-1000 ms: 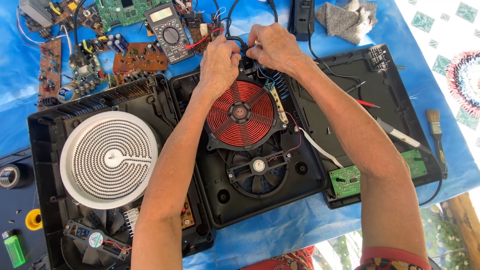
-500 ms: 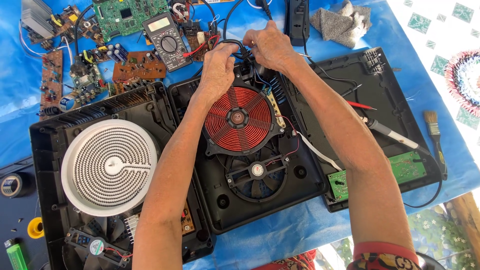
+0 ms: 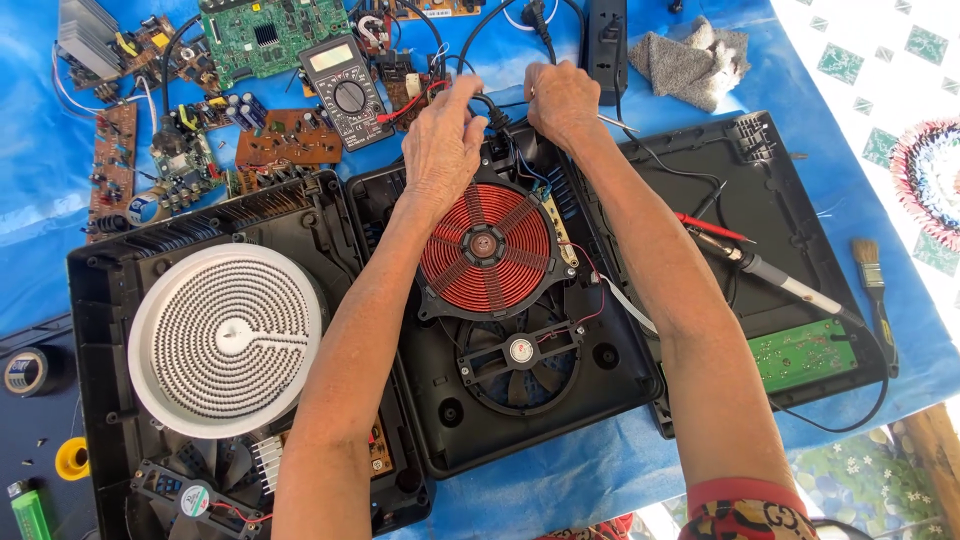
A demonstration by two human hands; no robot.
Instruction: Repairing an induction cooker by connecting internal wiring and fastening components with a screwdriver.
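1. Head view: both hands meet at the far edge of the open black cooker base (image 3: pixel 520 400). The left hand (image 3: pixel 440 150) has its fingers pinched narrow on a black cable (image 3: pixel 490 105); the right hand (image 3: pixel 562 100) is curled beside it, and I cannot tell what it holds.
2. The cable runs away from the person, just beyond the red coil (image 3: pixel 487 248).
3. The base holds the coil and, nearer the person, a fan (image 3: pixel 520 352).
4. The second base, to the left, holds a white spiral heater (image 3: pixel 228 338).

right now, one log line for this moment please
left hand pinching black cable | right hand on same cable | above red coil | open cooker case | soldering iron idle
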